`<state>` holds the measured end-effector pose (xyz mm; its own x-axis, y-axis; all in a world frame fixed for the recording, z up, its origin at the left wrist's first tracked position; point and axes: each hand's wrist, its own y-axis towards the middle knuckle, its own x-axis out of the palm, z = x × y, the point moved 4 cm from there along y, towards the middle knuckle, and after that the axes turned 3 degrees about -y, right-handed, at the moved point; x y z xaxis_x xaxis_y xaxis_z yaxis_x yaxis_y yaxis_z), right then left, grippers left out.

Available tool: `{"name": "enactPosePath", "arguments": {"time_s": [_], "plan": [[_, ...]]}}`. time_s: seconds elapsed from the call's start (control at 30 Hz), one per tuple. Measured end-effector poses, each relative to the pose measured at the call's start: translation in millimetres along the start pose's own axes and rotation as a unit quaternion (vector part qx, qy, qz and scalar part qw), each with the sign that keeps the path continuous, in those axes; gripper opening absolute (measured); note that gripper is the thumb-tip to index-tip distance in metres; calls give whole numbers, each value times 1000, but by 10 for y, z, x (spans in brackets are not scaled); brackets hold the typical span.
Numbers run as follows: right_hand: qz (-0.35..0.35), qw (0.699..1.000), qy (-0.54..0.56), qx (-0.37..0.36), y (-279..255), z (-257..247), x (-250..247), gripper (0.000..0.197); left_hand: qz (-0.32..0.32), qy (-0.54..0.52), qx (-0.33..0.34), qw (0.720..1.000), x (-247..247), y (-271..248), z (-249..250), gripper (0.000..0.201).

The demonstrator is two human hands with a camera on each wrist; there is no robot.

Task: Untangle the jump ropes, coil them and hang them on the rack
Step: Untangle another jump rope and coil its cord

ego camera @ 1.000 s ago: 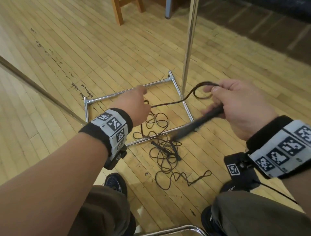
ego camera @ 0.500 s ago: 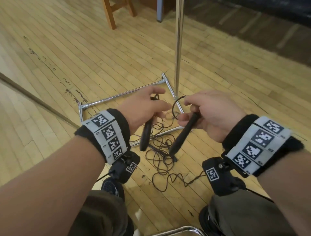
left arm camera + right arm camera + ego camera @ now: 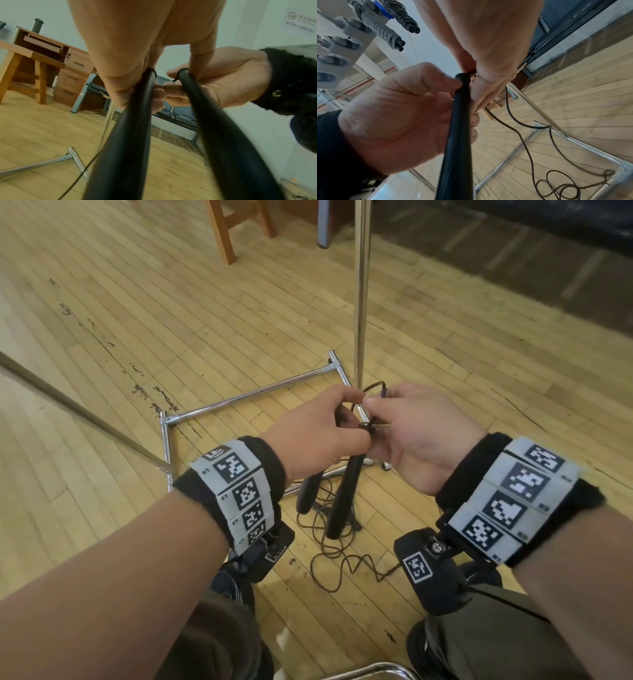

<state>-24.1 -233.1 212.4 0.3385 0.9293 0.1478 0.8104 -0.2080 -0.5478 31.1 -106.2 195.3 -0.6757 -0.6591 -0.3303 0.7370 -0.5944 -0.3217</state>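
Both hands raised together just in front of the chrome rack pole [image 3: 361, 302], above the rack base frame [image 3: 253, 397]. Left hand [image 3: 322, 436] curled round the top of one black handle [image 3: 308, 494]; handle hanging down below the wrist. Right hand [image 3: 421, 436] pinching the top of the second black handle [image 3: 344, 501] between thumb and fingers, with a small loop of thin dark cord [image 3: 371, 387] showing above the fingertips. In the left wrist view, two handles side by side, tops nearly level: left handle [image 3: 130, 135], right handle [image 3: 228, 142].

Rest of the cord [image 3: 339, 542] trailing from the handles to a loose tangle on the wood floor [image 3: 137, 320], near the front rail of the base frame, between the person's shoes.

Writing: white wall sign [image 3: 302, 20] with a no-smoking symbol and several characters, too blurred to read. Black-and-white square marker codes on both wristbands [image 3: 239, 491].

Other coiled ropes [image 3: 385, 32] hanging on grey pegs, seen in the right wrist view.
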Motion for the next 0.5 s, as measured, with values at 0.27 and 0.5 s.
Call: {"name": "enactPosePath", "arguments": {"time_s": [0.27,0.5], "plan": [[-19,1000,6,20,-11,2,-182,16,38,49,18,998,118,102,13,47],[73,931,-338,-115,38,-97,-563,43,-11,-99,-17,995,283,158,136,52]]}}
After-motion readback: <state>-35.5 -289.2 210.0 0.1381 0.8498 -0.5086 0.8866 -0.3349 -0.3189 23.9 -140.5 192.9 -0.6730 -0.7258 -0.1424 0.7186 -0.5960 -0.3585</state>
